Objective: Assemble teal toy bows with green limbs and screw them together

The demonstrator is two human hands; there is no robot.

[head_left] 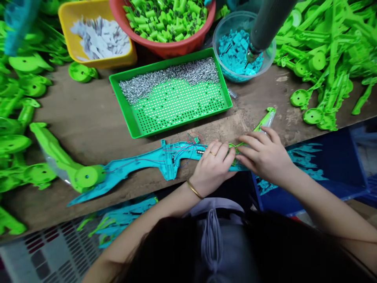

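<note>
Along the table's front edge lies a long blue plastic half-shell, open side up, shaped like a toy bow, with thin red wires running in it. A small green circuit board sits at its upper edge. My left hand is closed over the shell's right part, fingers bent and pressed down. Beside it, my right hand grips the base of a green plastic arm at the shell's right end; its fingertips hide the joint. Another green arm with a round hub is joined at the left end.
Behind the shell stands a green perforated tray of screws. Farther back are a yellow bin, a red basin of green parts and a clear tub of blue pieces. An electric screwdriver hangs above. Green parts pile up on both sides.
</note>
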